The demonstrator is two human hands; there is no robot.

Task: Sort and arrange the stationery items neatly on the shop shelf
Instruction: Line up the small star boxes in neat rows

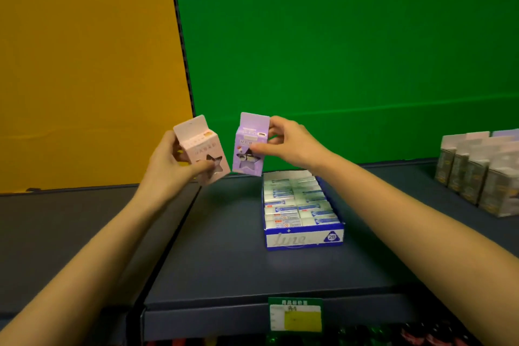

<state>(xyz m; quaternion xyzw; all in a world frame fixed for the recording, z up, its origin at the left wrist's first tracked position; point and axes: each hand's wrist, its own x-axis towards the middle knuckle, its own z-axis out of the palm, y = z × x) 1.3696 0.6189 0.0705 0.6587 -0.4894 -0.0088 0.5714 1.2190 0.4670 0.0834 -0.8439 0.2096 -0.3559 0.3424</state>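
My left hand (168,166) grips a small pink carton (200,149) with a star-shaped window, tilted to the left. Beside it my right hand (289,140) pinches a purple carton (248,146) of the same shape by its right edge, holding it nearly upright. Both cartons hang in the air above the back of the dark shelf (224,247), a small gap between them. Just below the purple carton, a blue and white display box (304,239) filled with wrapped erasers rests on the shelf.
Rows of pale cartons (483,171) stand at the shelf's right end. A green price label (295,314) hangs on the front edge. A yellow panel and a green panel form the back wall. A second shelf section lies to the left.
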